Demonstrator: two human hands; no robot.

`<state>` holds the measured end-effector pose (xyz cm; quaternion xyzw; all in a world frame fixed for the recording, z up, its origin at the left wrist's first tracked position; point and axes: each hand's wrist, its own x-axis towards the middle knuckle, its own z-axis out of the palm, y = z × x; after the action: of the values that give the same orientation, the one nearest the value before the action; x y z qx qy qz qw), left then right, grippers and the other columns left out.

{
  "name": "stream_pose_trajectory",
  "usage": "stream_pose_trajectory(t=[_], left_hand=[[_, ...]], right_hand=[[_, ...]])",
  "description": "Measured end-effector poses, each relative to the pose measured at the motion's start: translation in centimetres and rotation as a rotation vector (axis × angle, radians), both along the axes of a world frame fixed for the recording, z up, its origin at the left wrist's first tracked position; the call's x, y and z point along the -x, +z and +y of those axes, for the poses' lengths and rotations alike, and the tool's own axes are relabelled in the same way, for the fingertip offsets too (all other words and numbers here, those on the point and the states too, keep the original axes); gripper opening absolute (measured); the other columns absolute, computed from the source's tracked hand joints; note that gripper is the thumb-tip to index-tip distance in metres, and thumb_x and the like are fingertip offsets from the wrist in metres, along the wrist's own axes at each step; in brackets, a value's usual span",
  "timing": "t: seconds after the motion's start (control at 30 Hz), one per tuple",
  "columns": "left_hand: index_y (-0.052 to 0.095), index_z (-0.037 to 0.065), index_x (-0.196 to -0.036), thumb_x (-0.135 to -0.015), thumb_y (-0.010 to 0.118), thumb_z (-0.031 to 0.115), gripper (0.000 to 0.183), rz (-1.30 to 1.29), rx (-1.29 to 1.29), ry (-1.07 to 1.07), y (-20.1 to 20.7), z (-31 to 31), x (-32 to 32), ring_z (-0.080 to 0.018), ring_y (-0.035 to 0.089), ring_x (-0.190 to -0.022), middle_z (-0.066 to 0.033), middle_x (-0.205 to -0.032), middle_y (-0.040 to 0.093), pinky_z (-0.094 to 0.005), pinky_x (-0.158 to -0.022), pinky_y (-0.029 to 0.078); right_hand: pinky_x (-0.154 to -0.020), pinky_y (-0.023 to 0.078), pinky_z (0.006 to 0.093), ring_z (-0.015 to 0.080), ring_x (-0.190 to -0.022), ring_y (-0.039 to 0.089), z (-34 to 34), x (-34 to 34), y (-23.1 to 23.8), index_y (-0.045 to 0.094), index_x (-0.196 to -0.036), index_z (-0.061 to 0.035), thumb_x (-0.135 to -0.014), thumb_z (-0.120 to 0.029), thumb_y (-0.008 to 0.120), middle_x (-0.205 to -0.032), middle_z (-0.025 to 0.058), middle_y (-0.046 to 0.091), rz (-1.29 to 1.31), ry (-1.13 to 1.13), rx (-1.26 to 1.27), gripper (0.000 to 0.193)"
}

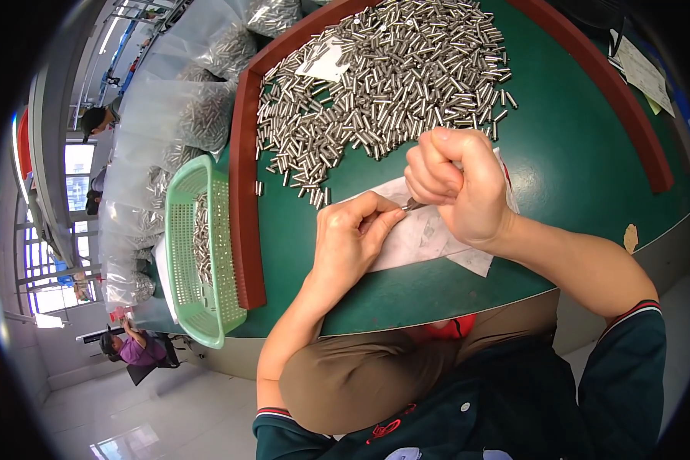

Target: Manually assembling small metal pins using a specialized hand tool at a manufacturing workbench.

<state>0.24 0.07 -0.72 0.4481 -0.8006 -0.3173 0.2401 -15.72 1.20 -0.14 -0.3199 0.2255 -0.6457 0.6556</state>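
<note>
The left hand [349, 236] pinches a metal pin [405, 208] over white paper [410, 247]; the right hand [458, 184] is curled around a dark tool [414, 204]. Many pins [422, 84] lie far on the counter [563, 165], some in the left basket [221, 299]; I can't tell which are done.

One left hand [345, 239], one right hand [461, 180]; one green basket [219, 253]; one table [571, 146]; hundreds of metal pins [425, 77]; several plastic bags [205, 116].

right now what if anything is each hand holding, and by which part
Right hand: a dark tool, gripped behind its showing tip. Left hand: apparently a small metal piece, pinched, too hidden to tell where.
</note>
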Motion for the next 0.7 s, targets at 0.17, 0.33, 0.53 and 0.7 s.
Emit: stream_pose_trajectory(t=[0.17,0.33,0.53,0.7], left_hand=[[0.06,-0.001,-0.07,-0.07,0.066,0.004,0.008,-0.017,-0.008,0.013,0.0,0.1,0.0,-0.0092,0.034,-0.04,-0.0045,-0.045,0.041,-0.0248,-0.039,0.03],[0.06,-0.001,-0.069,-0.07,0.066,0.004,0.009,-0.023,-0.01,0.021,0.2,0.1,0.2,-0.0092,0.034,-0.04,-0.0043,-0.045,0.041,-0.025,-0.039,0.03],[0.059,-0.001,-0.068,-0.069,0.066,0.004,0.009,-0.041,-0.022,0.011,0.5,0.0,0.3,-0.0098,0.035,-0.04,-0.0051,-0.045,0.042,-0.0253,-0.039,0.031],[0.058,-0.001,-0.068,-0.069,0.066,0.004,0.009,-0.03,-0.005,-0.004,0.9,0.1,0.5,-0.0116,0.037,-0.04,-0.0063,-0.047,0.044,-0.026,-0.04,0.032]], right_hand=[[-0.04,0.017,0.0241,0.0079,-0.039,0.018,0.2,-0.2,0.1,0.025,-0.047,-0.0115,-0.082,-0.02,0.033,-0.042,-0.0016,0.024,0.001,-0.023,0.009,0.038],[-0.04,0.018,0.0236,0.0077,-0.04,0.018,0.3,-0.5,-0.1,0.025,-0.046,-0.011,-0.082,-0.018,0.034,-0.042,-0.0015,0.025,0.004,-0.059,0.02,0.037],[-0.041,0.018,0.0235,0.0076,-0.041,0.019,0.2,-0.5,-0.1,0.025,-0.046,-0.0101,-0.082,-0.017,0.034,-0.042,-0.0013,0.025,0.044,-0.04,0.061,0.038],[-0.042,0.021,0.0243,0.0051,-0.047,0.024,0.6,-1.0,0.1,0.029,-0.05,-0.0053,-0.08,-0.014,0.038,-0.048,-0.0021,0.03,0.126,-0.031,0.117,0.033]])
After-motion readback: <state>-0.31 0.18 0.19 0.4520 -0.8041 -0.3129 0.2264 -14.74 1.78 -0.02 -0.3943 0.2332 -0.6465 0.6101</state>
